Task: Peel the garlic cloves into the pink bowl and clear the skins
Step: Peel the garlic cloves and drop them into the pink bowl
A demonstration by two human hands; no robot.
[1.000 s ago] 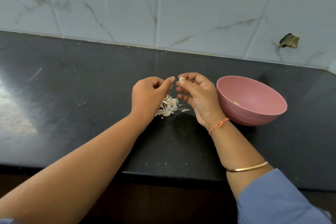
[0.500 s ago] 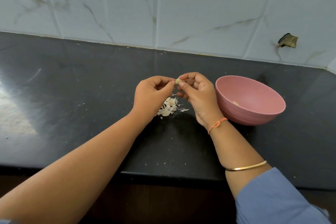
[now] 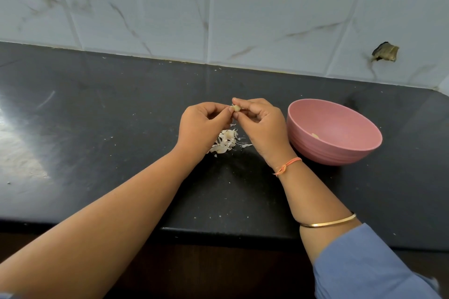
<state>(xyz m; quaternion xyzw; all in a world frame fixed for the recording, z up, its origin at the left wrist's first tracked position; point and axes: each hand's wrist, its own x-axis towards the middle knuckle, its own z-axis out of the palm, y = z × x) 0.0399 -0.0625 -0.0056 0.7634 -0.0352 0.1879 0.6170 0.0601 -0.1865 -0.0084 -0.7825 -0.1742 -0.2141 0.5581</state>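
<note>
Pink bowl (image 3: 340, 150), upright on the dark stone table (image 3: 121, 128), is shown just beside the right hand (image 3: 261, 124); one pale piece, taken to be a peeled clove (image 3: 315, 135), lies inside it. A single garlic clove (image 3: 236, 108) is held above the table between the two hands. It is pinched by the thumb and fingertips of the right hand, while the thumb and forefinger of the left hand (image 3: 204, 126) are closed on its other end, where skin is presumably being pulled away. How much skin is left on it cannot be told, the clove being small and largely covered. A loose heap of skins (image 3: 224, 144) lies on the table beneath and between the hands, apart from the bowl. Several hazards may be judged from this arrangement. A clove so small and smooth could be squeezed out of the pinch and dropped onto the heap or sent rolling across the table. Skin fragments could cling to the fingers and be carried into the bowl when the clove is released there. The papery heap, being light, could be scattered by a sweep of a wrist, which would make clearing harder. The bowl could be nudged by the right hand in passing.
</note>
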